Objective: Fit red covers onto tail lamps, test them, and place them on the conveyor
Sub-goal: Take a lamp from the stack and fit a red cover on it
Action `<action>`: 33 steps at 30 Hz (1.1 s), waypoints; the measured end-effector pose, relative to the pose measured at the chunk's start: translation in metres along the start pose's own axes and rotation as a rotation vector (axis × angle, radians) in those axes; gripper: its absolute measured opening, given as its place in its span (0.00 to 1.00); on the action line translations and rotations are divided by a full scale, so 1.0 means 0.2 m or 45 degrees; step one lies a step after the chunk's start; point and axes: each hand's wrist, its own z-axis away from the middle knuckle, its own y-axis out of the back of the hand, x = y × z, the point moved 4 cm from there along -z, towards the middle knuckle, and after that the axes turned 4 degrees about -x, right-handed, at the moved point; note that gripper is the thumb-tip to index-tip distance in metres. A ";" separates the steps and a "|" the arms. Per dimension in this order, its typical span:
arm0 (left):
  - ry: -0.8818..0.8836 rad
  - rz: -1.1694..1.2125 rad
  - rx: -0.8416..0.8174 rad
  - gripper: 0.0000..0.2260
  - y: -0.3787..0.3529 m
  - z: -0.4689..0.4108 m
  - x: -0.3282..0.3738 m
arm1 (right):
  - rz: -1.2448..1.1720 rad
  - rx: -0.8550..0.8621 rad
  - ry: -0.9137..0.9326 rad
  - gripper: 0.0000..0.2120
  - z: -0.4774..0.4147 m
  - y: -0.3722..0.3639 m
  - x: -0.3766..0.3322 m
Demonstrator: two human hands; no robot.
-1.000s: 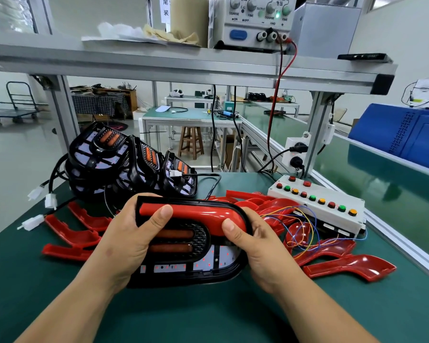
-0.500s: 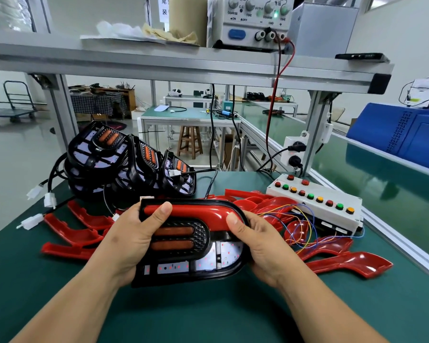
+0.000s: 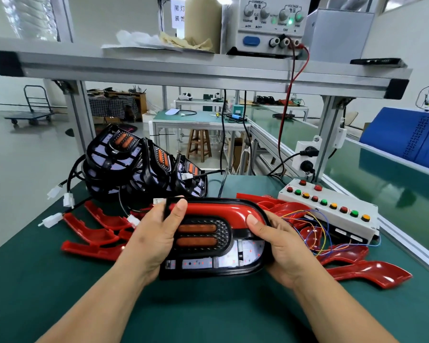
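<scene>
Both hands — left [image 3: 156, 241], right [image 3: 282, 248] — grasp the black oval tail lamp [image 3: 213, 243] just above the green tabletop [image 3: 60, 293], thumbs pressing its glossy red plastic cover [image 3: 218, 211] home — fitting step, seemingly; testing at the white button box [image 3: 332, 211] likely follows.

Bare left hand [image 3: 154, 241], bare right hand [image 3: 285, 248]

right hand [image 3: 284, 246] thumb slid outward along red cover [image 3: 216, 211]

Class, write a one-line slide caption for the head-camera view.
The left hand and right hand grip a tail lamp, thumbs on its red cover, at a green workbench.
</scene>
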 end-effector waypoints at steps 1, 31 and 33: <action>-0.043 -0.138 0.005 0.22 0.01 0.00 0.00 | -0.010 0.018 0.015 0.17 -0.01 0.02 -0.01; 0.501 -1.808 -0.142 0.15 0.49 0.10 0.13 | -0.155 0.268 -0.046 0.18 -0.04 0.07 0.00; 0.355 -1.875 -0.148 0.14 0.44 0.08 0.16 | -0.240 0.278 -0.038 0.15 -0.05 0.08 -0.03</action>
